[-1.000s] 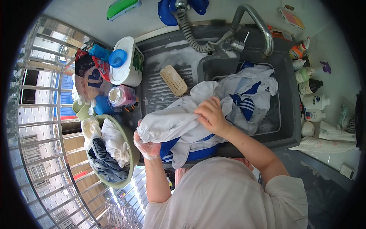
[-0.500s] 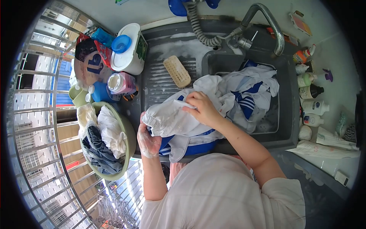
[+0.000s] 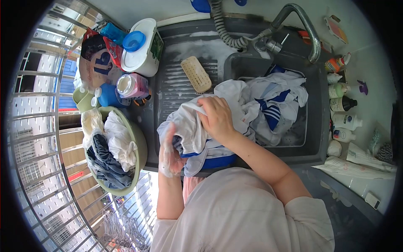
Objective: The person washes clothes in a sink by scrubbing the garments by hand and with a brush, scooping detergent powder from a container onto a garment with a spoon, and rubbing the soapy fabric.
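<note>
A wet white garment with blue parts is bunched over the ribbed drainboard and the sink's front edge. My right hand is closed on its upper fabric, thumb and fingers pinching a fold. My left hand, covered in suds, is at the garment's left end with fingers stretched upward against the cloth; part of it is hidden by the fabric. In the sink basin, more white clothing with blue striped parts lies in soapy water. A beige soap dish rests on the drainboard behind the garment.
A green basin of white and dark blue clothes stands at the left. Behind it are a white tub, a pink jar and a blue bottle. The faucet arches over the sink; several bottles line the right side.
The garment's gathered white end has been drawn back and folded over, showing a dark striped part near my left hand. My left hand has shifted right, its fingers now upright. The view has moved slightly.
</note>
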### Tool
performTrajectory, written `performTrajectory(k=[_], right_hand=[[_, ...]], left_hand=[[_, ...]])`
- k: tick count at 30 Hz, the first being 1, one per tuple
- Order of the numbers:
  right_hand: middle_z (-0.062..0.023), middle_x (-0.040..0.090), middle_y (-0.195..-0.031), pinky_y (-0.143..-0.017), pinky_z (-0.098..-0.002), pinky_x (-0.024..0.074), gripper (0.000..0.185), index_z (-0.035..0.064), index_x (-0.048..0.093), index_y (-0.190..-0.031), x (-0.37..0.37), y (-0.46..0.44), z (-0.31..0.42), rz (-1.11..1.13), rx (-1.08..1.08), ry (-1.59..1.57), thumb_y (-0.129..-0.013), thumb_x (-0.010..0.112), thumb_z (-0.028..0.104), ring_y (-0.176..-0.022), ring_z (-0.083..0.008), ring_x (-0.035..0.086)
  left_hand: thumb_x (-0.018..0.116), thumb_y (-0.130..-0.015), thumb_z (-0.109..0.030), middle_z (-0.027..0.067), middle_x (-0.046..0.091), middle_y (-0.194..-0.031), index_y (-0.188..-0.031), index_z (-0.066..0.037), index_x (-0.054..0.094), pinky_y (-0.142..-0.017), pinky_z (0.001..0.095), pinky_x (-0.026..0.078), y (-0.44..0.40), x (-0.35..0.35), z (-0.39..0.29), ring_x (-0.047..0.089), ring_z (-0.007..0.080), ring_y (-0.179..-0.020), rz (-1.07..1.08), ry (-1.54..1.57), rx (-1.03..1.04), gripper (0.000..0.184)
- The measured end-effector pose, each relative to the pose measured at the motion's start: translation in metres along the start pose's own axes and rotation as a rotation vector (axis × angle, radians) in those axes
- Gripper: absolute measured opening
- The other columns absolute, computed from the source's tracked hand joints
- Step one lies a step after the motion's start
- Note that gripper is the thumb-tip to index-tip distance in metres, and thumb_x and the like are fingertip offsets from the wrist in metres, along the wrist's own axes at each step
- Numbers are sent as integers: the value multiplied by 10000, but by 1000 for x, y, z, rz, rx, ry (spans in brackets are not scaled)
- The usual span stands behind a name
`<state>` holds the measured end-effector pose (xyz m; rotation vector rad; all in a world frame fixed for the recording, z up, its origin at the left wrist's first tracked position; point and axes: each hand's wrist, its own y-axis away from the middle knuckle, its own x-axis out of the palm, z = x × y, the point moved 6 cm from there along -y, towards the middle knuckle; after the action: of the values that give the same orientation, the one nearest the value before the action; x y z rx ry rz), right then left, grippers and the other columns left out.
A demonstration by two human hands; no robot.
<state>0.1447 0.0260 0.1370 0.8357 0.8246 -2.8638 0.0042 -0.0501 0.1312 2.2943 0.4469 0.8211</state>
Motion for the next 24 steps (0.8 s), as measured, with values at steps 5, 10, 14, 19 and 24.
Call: performTrajectory(k=[5,10,14,19,24], right_hand=[[-112,578,-770,-624,-422,435,242,65,563,-916,14,12,45,-20,-37,-107,-751,711,162,-711,-317,584],[-83,554,-539,-491,-408,449,295,117,576,-643,53,0,7,73,97,-149,-869,649,292,-497,-287,584],[-106,563,-523,-454,-438,442,341,104,600,-620,57,16,8,113,61,48,-894,589,306,-467,-296,582],[-99,549,-510,-446,-427,444,332,122,517,-542,77,13,-21,150,23,170,-834,644,216,-445,-286,564],[-110,581,-538,-426,-426,451,350,125,588,-551,71,31,10,165,-133,38,-873,584,263,-449,-296,570]], left_hand=[[528,-967,-250,60,612,-1042,-1188,-3,533,-818,350,522,-43,-27,15,619,195,-961,107,-70,306,331],[434,-979,-463,49,580,-1059,-1177,-15,509,-826,378,497,-92,-11,51,587,186,-934,842,473,244,496],[433,-980,-497,41,629,-980,-1149,-85,546,-794,418,490,-116,-39,51,600,226,-898,-356,-90,214,460],[448,-995,-369,15,611,-727,-789,-134,564,-656,318,510,-139,-18,59,617,182,-678,227,227,26,333],[470,-991,-273,37,636,-830,-941,-76,622,-634,294,509,-192,-64,79,620,172,-725,100,169,-14,254]])
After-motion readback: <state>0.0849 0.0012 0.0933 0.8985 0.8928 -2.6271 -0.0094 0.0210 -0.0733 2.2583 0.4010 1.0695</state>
